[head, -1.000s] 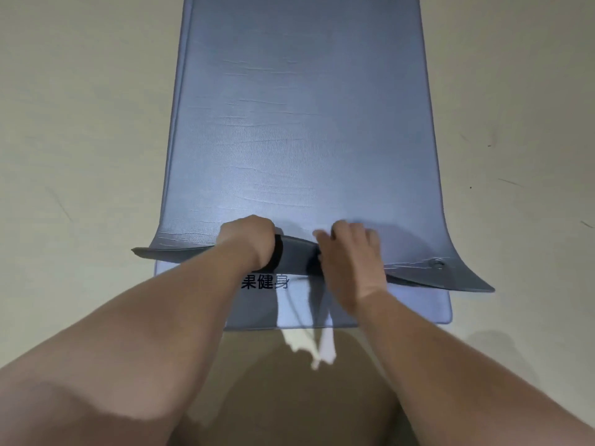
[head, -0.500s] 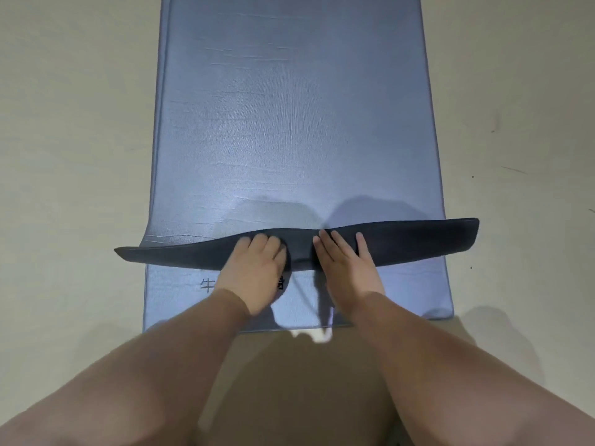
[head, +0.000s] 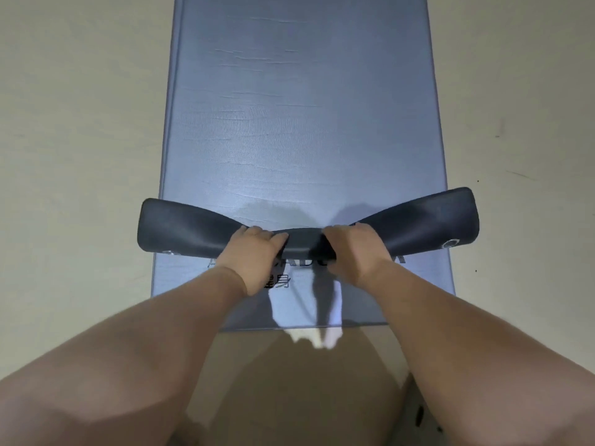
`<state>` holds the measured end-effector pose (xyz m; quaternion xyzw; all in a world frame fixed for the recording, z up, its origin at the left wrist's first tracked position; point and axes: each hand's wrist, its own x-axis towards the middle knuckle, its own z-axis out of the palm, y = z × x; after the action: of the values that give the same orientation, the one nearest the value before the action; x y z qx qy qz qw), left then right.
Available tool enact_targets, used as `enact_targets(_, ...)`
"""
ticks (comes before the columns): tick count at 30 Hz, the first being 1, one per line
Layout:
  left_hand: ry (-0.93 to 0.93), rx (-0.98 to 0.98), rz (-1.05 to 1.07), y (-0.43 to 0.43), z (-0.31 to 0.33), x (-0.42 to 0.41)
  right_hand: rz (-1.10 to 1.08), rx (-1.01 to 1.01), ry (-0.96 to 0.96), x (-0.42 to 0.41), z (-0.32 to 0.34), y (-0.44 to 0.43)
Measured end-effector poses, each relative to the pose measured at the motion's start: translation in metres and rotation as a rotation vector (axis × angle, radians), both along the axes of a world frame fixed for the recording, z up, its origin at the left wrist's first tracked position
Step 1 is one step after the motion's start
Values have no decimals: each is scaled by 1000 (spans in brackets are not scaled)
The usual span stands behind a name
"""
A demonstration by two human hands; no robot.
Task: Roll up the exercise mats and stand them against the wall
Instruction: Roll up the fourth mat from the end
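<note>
Nearest us lies the near end of a second mat (head: 402, 294), flat on the floor (head: 64, 140), its dark lettering (head: 277, 281) partly hidden by our wrists. Just past it, the left hand (head: 254, 252) and right hand (head: 352, 252) sit close together at the middle of the roll (head: 180, 228). Each hand has its fingers curled over the top and far side, grasping it. Neither hand is nearer than the other; they are level.

The roll's long axis runs left to right, square across our line of reach. It is pinched tight only between our hands. Both ends flare out loose and wide, showing the dark underside, with an eyelet (head: 450, 243) at the right corner and another at the left.

Beyond the roll, the mat (head: 302, 123) stretches flat, straight away from us, its length at right angles to the roll. Nearly all of it is unrolled, so we judge the task barely begun. The coming push should go dead ahead. With both grips at the centre, we expect the loose ends to lag or cone unless our hands spread outward.
</note>
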<state>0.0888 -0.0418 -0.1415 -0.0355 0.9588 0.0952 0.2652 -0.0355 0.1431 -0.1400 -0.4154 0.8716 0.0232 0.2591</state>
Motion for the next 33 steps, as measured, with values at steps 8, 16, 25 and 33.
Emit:
enact_targets(8, -227, 429, 157, -37, 27, -26, -192, 57, -193, -12, 26, -18)
enact_targets(16, -399, 613, 264, -49, 22, -43, -20, 3, -139, 10, 22, 6)
enact_targets(25, -28, 100, 263, -37, 6, -57, -144, 116, -193, -40, 8, -26)
enact_targets(33, 238, -206, -15, 14, -20, -2, -273, 48, 145, -28, -6, -46)
